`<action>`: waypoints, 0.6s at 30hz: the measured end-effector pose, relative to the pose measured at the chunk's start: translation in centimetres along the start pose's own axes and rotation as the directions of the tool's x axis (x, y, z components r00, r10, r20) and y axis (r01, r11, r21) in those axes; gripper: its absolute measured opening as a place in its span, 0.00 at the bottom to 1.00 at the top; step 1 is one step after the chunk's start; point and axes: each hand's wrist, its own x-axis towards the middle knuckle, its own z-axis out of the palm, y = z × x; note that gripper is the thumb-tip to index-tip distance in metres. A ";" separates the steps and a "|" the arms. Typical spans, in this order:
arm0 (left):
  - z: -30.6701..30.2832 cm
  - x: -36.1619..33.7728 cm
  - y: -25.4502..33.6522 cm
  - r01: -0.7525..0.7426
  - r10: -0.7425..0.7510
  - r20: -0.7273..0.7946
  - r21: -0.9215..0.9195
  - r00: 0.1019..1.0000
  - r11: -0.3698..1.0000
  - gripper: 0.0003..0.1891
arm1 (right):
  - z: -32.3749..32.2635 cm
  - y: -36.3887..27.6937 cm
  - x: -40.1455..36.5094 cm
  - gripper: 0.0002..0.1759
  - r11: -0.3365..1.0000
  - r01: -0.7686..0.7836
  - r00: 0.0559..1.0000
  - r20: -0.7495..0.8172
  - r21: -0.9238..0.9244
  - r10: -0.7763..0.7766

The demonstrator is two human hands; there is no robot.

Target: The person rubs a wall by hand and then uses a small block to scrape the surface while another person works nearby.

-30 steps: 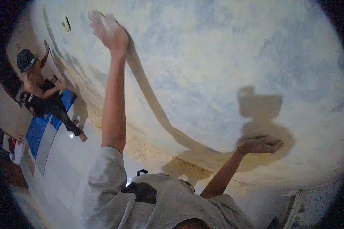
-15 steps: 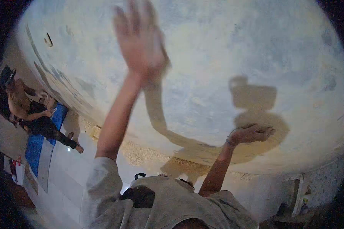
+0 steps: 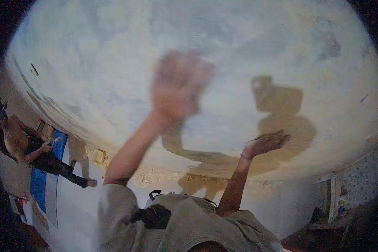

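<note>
A large wall [image 3: 235,50] with patchy white and bluish paint fills the view. My left hand [image 3: 180,84] is raised in front of it, close to or against the surface. Motion smears its fingers, so I cannot make out their pose or anything under the palm. Lower down on the right, my right hand [image 3: 268,143] is beside the wall with its fingers stretched out. No held object shows in it. Shadows of my head and arm [image 3: 287,126] fall on the wall around the right hand.
At the far left a person [image 3: 33,145] sits by a blue mat [image 3: 40,185], hands together near a small object. A yellowish box [image 3: 98,156] is at the wall's foot, where the plaster is rough. A framed opening [image 3: 329,199] and a low table [image 3: 327,229] stand right.
My left hand has swept down and to the right across the wall. My right hand has shifted slightly left. The view has turned a little, and the seated person appears lower.
</note>
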 end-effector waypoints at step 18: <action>9.3 -3.2 9.7 0.320 -0.319 -0.163 -0.021 0.934 0.947 0.35 | 3.5 7.2 -1.4 0.37 0.991 0.058 0.990 0.122 0.119 -0.072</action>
